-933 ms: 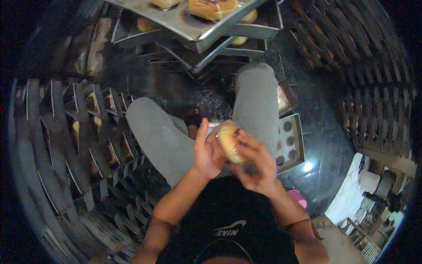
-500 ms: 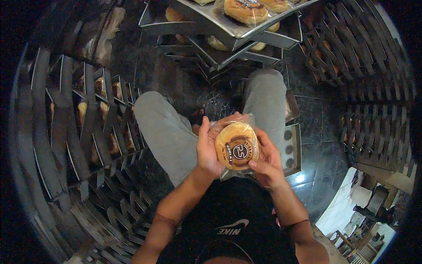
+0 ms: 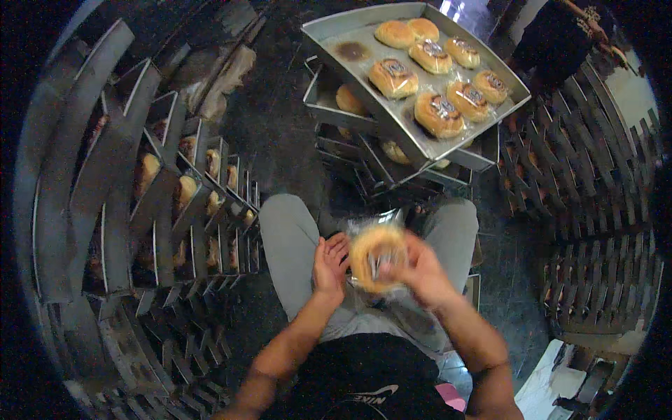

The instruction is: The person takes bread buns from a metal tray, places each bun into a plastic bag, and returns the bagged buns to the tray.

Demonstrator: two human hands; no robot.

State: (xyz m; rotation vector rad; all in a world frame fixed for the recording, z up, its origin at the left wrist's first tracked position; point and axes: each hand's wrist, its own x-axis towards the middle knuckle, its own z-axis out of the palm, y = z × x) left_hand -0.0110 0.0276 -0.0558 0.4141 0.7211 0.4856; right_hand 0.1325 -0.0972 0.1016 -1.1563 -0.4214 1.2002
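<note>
we hold a round bun in a clear wrapper (image 3: 378, 257) over our lap, right hand (image 3: 420, 269) fingers pinching its edge. our left hand (image 3: 329, 266) sits just beside it, fingers spread open. a metal tray (image 3: 336, 35) of wrapped buns (image 3: 437, 112) tops the stack ahead.

Bun (image 3: 378, 257) between hands: golden-brown crust, matt, inside clear glossy plastic wrap (image 3: 364, 227). Top tray (image 3: 329, 31): dull grey sheet metal, smooth, dark stain on base. Wrapped buns (image 3: 439, 113) on it: shiny clear film over browned crust. Side racks (image 3: 150, 203): worn grey metal. Trousers (image 3: 290, 238): grey matt cloth. Floor (image 3: 280, 140): dark, rough.
</note>
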